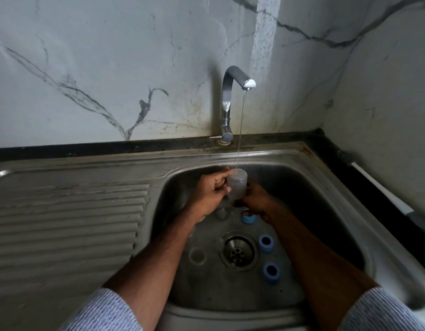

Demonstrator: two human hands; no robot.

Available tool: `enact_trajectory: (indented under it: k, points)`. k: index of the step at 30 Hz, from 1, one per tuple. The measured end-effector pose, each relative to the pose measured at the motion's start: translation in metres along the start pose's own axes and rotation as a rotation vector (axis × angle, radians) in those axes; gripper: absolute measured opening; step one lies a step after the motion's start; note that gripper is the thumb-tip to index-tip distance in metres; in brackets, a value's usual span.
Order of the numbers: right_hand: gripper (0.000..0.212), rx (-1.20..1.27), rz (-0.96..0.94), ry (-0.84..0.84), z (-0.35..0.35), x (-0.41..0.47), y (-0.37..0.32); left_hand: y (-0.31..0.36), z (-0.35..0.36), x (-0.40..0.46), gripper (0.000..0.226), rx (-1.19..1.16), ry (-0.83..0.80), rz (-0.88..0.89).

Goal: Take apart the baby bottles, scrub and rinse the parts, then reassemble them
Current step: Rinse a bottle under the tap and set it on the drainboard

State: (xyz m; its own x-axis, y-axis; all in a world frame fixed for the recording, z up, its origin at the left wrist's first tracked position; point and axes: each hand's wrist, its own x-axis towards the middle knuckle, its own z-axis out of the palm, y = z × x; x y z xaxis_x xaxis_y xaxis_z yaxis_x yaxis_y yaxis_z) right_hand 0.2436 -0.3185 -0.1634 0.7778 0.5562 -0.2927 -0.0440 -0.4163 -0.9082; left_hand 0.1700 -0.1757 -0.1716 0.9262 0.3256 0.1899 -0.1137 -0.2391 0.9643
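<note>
Rinsing step: both hands, left (212, 189) and right (253, 199), grip a bottle (237, 185) under the tap (233, 91) stream; next, set it aside, take a ring (265, 243).

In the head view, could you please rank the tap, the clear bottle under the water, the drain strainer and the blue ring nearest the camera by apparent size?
1. Tap, clearly largest.
2. Drain strainer.
3. Clear bottle, partly hidden by both hands, so its place is unsure.
4. Blue ring, smallest.
</note>
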Motion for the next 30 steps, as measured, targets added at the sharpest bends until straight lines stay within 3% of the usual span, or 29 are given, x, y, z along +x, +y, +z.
enact_trajectory:
  k: [8,12,15,17,21,26,30]
  points:
    - [0.035,0.084,0.033,-0.084,-0.002,-0.002,0.002,-0.004,-0.003,-0.002,0.071,0.284,-0.068,0.017]
    - [0.031,0.116,0.031,-0.099,-0.008,-0.003,-0.001,-0.002,-0.004,-0.003,0.073,0.326,0.015,-0.014]
    - [0.022,0.182,0.001,-0.072,-0.014,-0.003,-0.008,-0.005,-0.011,0.000,0.056,0.367,0.169,-0.067]
    - [0.024,0.280,-0.044,0.032,-0.011,-0.002,-0.011,-0.006,-0.013,0.000,0.037,0.377,0.210,-0.132]
    - [0.043,0.315,-0.160,0.187,0.003,0.005,-0.009,-0.008,-0.013,-0.004,0.018,0.484,0.154,-0.163]
    - [0.046,0.361,-0.144,0.282,0.012,0.003,-0.021,0.005,-0.012,-0.019,0.006,0.555,0.060,-0.149]
    - [0.043,0.293,-0.077,0.214,0.015,-0.008,-0.028,0.022,-0.022,-0.027,0.006,0.631,0.047,-0.103]
